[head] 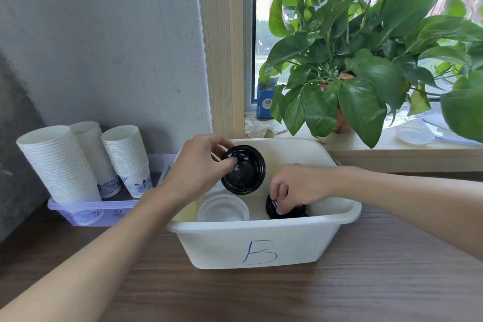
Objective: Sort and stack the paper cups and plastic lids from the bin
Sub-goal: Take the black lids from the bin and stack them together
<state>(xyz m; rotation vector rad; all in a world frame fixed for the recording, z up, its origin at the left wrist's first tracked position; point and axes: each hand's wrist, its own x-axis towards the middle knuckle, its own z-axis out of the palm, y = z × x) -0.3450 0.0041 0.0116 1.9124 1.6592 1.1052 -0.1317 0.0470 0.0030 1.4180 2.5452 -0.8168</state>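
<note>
A white bin (251, 240) marked with a blue "B" stands on the wooden table. My left hand (201, 165) holds a stack of black plastic lids (245, 172) tilted on edge above the bin's left half. Inside the bin, my right hand (295, 188) pinches another black lid (277, 210) low on the right. A stack of white lids (222, 208) lies in the bin under my left wrist. Three tall stacks of white paper cups (60, 165) lean in a clear purple tray (86, 210) to the left.
A grey wall rises behind the tray. A large leafy potted plant (360, 60) stands on the window sill behind the bin, with a blue box (264, 102), crumpled white paper (258, 128) and a white lid (414, 136) on the sill.
</note>
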